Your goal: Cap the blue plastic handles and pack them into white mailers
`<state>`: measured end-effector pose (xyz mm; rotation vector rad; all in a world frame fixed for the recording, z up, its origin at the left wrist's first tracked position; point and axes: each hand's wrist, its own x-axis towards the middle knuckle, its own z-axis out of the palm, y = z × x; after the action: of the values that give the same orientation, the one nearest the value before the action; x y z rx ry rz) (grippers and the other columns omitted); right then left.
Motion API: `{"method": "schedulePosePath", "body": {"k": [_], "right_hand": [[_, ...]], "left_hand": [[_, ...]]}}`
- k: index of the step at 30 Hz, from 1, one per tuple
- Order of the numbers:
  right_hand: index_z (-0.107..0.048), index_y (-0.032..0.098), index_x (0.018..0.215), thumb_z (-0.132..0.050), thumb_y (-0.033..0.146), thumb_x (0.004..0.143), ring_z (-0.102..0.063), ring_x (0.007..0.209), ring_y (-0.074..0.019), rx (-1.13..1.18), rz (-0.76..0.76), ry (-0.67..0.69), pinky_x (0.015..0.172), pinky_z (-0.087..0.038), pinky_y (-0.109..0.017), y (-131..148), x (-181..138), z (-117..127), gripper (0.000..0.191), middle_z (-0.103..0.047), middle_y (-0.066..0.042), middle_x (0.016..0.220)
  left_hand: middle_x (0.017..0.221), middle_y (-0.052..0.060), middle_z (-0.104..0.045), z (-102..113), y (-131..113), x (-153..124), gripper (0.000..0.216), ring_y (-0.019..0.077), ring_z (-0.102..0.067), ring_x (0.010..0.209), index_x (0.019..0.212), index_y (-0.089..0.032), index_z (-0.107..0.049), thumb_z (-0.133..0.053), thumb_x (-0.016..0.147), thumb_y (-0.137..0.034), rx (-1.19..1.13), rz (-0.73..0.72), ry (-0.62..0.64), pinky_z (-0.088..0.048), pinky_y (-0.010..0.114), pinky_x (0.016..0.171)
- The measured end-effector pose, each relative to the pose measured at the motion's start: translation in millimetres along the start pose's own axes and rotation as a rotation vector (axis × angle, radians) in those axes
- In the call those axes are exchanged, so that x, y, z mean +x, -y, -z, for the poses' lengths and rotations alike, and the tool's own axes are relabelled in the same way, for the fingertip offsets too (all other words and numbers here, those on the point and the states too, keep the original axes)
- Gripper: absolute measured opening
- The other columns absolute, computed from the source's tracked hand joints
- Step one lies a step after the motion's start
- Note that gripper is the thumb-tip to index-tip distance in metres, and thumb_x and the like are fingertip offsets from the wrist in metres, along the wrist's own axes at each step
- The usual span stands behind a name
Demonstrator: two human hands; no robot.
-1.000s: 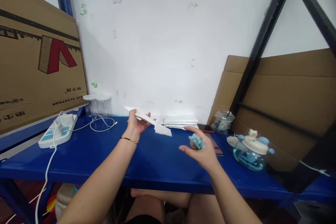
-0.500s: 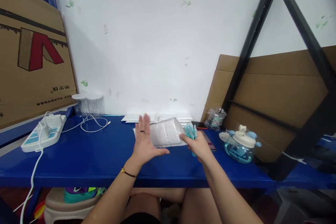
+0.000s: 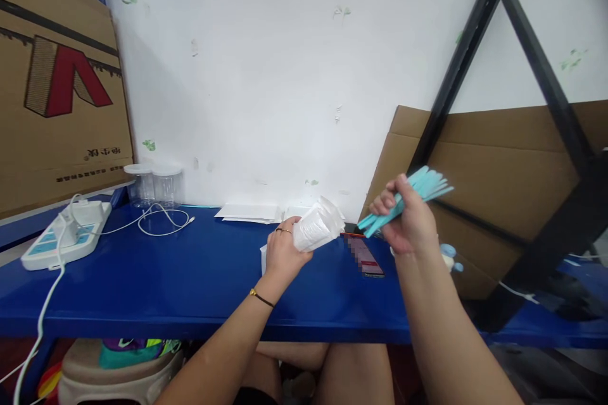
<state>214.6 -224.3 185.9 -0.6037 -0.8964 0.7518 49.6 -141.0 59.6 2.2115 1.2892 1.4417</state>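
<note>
My left hand (image 3: 281, 252) is closed around a white padded envelope (image 3: 317, 226), squeezed so its mouth bulges toward the right. My right hand (image 3: 407, 223) is raised to the right of it and grips a bundle of thin turquoise sticks (image 3: 409, 197), fanned out and slanting up to the right. Their lower ends point at the envelope's mouth, a short gap away. Both hands hover above the blue shelf top (image 3: 190, 278).
A phone (image 3: 365, 255) lies under the hands. White envelopes (image 3: 249, 211) are stacked by the wall. Left: two clear jars (image 3: 152, 185), a white cable (image 3: 161, 221), a power strip (image 3: 61, 239). Cardboard (image 3: 513, 164) and a black frame (image 3: 536, 69) stand right; a bottle (image 3: 450, 255) shows behind my right forearm.
My left hand has picked up the flat envelope from the shelf and squeezed it open. My right hand has risen with the sticks, now fanned out.
</note>
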Motion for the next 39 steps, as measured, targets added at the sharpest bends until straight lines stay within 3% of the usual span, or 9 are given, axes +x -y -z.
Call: {"method": "schedulePosePath", "body": {"k": [3, 6, 9, 14, 22, 29, 35, 39], "right_hand": [[-0.054, 0.020, 0.065, -0.062, 0.038, 0.076, -0.056, 0.049, -0.0124, -0.041, 0.049, -0.003, 0.057, -0.049, -0.028, 6.1, 1.9, -29.8, 0.023, -0.056, 0.003, 0.047], [-0.055, 0.017, 0.070, -0.061, 0.042, 0.075, -0.065, 0.060, -0.0190, -0.176, 0.111, -0.046, 0.062, -0.049, -0.031, -10.7, -1.7, -44.3, 0.025, -0.063, -0.001, 0.051], [-0.055, 0.016, 0.074, -0.061, 0.046, 0.073, -0.066, 0.065, -0.0205, -0.253, 0.146, -0.106, 0.061, -0.048, -0.029, -35.2, -3.8, -43.0, 0.030, -0.065, -0.003, 0.055], [-0.062, 0.014, 0.074, -0.063, 0.051, 0.070, -0.063, 0.067, -0.0195, -0.355, 0.053, -0.096, 0.053, -0.046, -0.026, -62.7, -4.4, -38.9, 0.037, -0.070, -0.008, 0.074], [-0.059, 0.015, 0.069, -0.068, 0.048, 0.067, -0.064, 0.062, -0.0181, -0.203, 0.015, -0.067, 0.060, -0.049, -0.029, -45.6, 12.2, -47.0, 0.034, -0.064, -0.002, 0.062], [-0.059, 0.016, 0.072, -0.064, 0.052, 0.069, -0.063, 0.068, -0.0198, -0.288, 0.057, -0.040, 0.063, -0.048, -0.030, -49.0, 12.7, -46.4, 0.037, -0.066, -0.005, 0.065], [-0.064, 0.016, 0.074, -0.064, 0.048, 0.071, -0.059, 0.082, -0.0191, -0.465, -0.015, 0.116, 0.069, -0.044, -0.027, -66.0, -6.6, -49.1, 0.032, -0.067, -0.006, 0.085], [-0.064, 0.017, 0.078, -0.071, 0.041, 0.064, -0.056, 0.070, -0.0148, -0.494, -0.111, 0.232, 0.064, -0.042, -0.025, -64.3, -9.7, -49.9, 0.028, -0.064, -0.001, 0.074]], "left_hand": [[0.096, 0.004, -0.063, -7.4, -7.4, -1.2, 0.048, 0.0235, -0.060, 0.089, 0.104, -0.021, -0.050, -0.066, 0.058, -0.023, -0.044, 0.047, -0.046, -0.042, 0.033, 0.079], [0.091, 0.004, -0.064, -14.8, -9.5, -7.8, 0.047, 0.0233, -0.060, 0.086, 0.101, -0.022, -0.049, -0.067, 0.057, -0.022, -0.154, 0.091, -0.054, -0.043, 0.032, 0.076], [0.087, 0.002, -0.063, -20.5, -9.7, -15.7, 0.048, 0.0228, -0.060, 0.084, 0.098, -0.023, -0.048, -0.069, 0.055, -0.023, -0.313, 0.147, -0.068, -0.043, 0.031, 0.073], [0.086, 0.001, -0.063, -26.1, -10.5, -20.7, 0.049, 0.0203, -0.061, 0.080, 0.098, -0.024, -0.047, -0.070, 0.056, -0.025, -0.419, 0.193, -0.090, -0.044, 0.029, 0.069], [0.085, 0.002, -0.062, -23.3, -6.3, -19.2, 0.048, 0.0203, -0.060, 0.078, 0.100, -0.023, -0.045, -0.069, 0.059, -0.030, -0.368, 0.160, -0.101, -0.045, 0.029, 0.067], [0.086, 0.003, -0.062, -18.7, -10.1, -19.9, 0.048, 0.0198, -0.060, 0.078, 0.098, -0.022, -0.045, -0.070, 0.057, -0.029, -0.427, 0.186, -0.098, -0.045, 0.028, 0.067], [0.083, 0.002, -0.062, -18.8, -13.4, -18.5, 0.048, 0.0181, -0.060, 0.073, 0.098, -0.021, -0.045, -0.071, 0.058, -0.030, -0.534, 0.210, -0.113, -0.044, 0.027, 0.064], [0.086, 0.002, -0.063, -16.4, -10.4, -16.8, 0.051, 0.0185, -0.061, 0.075, 0.099, -0.021, -0.046, -0.072, 0.057, -0.029, -0.546, 0.237, -0.111, -0.045, 0.027, 0.065]]}}
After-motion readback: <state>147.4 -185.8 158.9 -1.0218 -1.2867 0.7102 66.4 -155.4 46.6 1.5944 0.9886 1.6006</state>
